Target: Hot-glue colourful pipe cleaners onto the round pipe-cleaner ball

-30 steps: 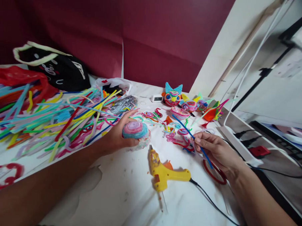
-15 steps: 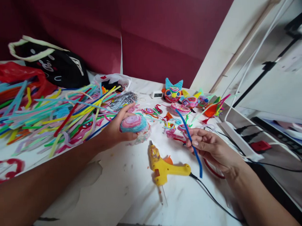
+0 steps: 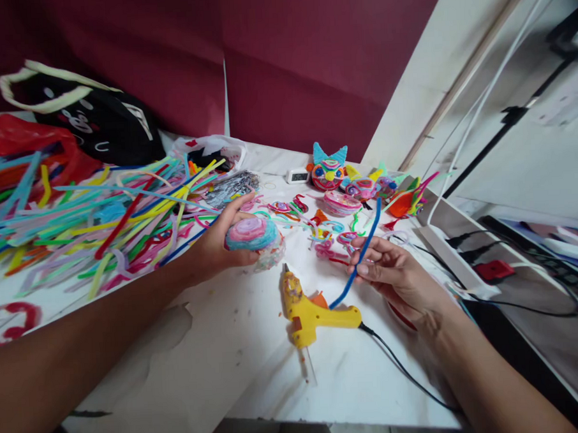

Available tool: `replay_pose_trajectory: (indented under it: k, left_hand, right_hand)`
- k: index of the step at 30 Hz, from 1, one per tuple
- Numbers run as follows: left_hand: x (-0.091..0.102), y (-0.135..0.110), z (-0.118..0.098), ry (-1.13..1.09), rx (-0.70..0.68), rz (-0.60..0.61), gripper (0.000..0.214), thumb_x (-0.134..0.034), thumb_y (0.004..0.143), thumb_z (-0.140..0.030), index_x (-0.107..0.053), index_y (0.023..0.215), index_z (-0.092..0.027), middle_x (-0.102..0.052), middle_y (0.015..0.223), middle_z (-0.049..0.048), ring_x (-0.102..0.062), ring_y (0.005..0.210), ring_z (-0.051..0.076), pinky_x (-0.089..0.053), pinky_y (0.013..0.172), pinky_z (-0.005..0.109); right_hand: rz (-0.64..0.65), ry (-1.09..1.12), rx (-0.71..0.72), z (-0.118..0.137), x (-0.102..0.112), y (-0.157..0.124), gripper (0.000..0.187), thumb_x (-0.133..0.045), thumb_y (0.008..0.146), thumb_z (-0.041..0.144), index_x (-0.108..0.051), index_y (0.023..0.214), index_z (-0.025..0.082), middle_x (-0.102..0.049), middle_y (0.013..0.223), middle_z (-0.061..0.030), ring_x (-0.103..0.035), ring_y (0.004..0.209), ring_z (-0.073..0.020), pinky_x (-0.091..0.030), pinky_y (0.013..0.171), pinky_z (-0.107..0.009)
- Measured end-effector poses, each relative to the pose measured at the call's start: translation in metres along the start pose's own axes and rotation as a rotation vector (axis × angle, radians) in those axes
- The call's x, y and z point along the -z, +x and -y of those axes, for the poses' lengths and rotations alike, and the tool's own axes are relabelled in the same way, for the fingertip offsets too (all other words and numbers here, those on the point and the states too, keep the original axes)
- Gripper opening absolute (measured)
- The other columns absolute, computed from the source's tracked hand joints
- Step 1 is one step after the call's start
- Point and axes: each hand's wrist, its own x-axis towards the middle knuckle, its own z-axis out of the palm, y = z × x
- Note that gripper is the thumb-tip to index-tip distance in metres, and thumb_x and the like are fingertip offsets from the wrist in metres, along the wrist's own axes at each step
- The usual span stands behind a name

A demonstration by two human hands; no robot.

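My left hand (image 3: pixel 230 241) is wrapped round a ball (image 3: pixel 255 240) coiled with pink, lilac and turquoise pipe cleaner; its lower side looks clear and speckled. Between the thumb and fingers of my right hand (image 3: pixel 392 276) is a blue pipe cleaner (image 3: pixel 369 238), slightly bent and slanting up to the right. Its lower end comes close to the yellow glue gun (image 3: pixel 317 317), which lies on the white table (image 3: pixel 262 371) between my hands. Small coiled pipe-cleaner pieces (image 3: pixel 326 240) are scattered beyond my right hand.
A big heap of coloured pipe cleaners (image 3: pixel 126 217) covers the left side, with a black bag (image 3: pixel 103 122) behind it. Finished-looking figures, one with blue ears (image 3: pixel 329 170), stand at the back beside a small digital clock (image 3: pixel 297 176). A power strip (image 3: pixel 458 266) lies right; the glue gun's cord (image 3: pixel 405 371) runs forward.
The blue pipe cleaner has turned in my right hand: its top now leans right and its lower end points left toward the glue gun. The left hand keeps its hold on the ball.
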Motion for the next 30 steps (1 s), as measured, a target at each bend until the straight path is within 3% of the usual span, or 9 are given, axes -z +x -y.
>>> replay_pose_trajectory:
  k: [4, 8, 21, 30]
  left_hand:
    - [-0.0001, 0.0000, -0.0006, 0.013, 0.002, -0.002, 0.107, -0.080, 0.060, -0.039, -0.023, 0.150, -0.026, -0.057, 0.122, 0.0081, -0.062, 0.101, 0.026, -0.052, 0.082, 0.035]
    - [-0.0004, -0.0002, -0.0035, -0.008, 0.023, 0.016, 0.108, -0.079, 0.061, -0.037, -0.019, 0.150, -0.025, -0.058, 0.118, 0.0073, -0.063, 0.094, 0.024, -0.052, 0.075, 0.032]
    - [0.0002, 0.0007, -0.0004, -0.033, 0.035, 0.013, 0.112, -0.081, 0.059, -0.039, -0.019, 0.151, -0.026, -0.056, 0.126, 0.0082, -0.064, 0.101, 0.025, -0.053, 0.077, 0.030]
    - [-0.0001, 0.0003, -0.0019, -0.032, 0.026, 0.019, 0.110, -0.081, 0.060, -0.038, -0.019, 0.150, -0.025, -0.057, 0.121, 0.0075, -0.063, 0.094, 0.022, -0.052, 0.073, 0.028]
  right_hand:
    - [-0.016, 0.008, 0.023, -0.0018, 0.0002, 0.0017, 0.023, -0.086, 0.063, 0.018, -0.070, 0.079, 0.021, -0.070, 0.074, 0.0017, -0.065, 0.064, -0.0099, -0.057, 0.061, -0.021]
    - [-0.047, 0.043, -0.009, -0.0008, -0.0010, 0.0003, 0.023, -0.087, 0.062, 0.021, -0.068, 0.075, 0.019, -0.073, 0.071, -0.0018, -0.069, 0.065, -0.0123, -0.057, 0.059, -0.019]
    - [-0.013, 0.120, -0.034, -0.0026, -0.0019, 0.0021, 0.029, -0.083, 0.065, 0.014, -0.073, 0.092, 0.020, -0.071, 0.073, 0.0002, -0.070, 0.069, -0.0128, -0.059, 0.059, -0.019]
    - [0.031, 0.175, -0.043, -0.0012, -0.0045, 0.0006, 0.029, -0.079, 0.063, 0.009, -0.075, 0.089, 0.019, -0.075, 0.087, -0.0020, -0.070, 0.069, -0.0127, -0.061, 0.060, -0.019]
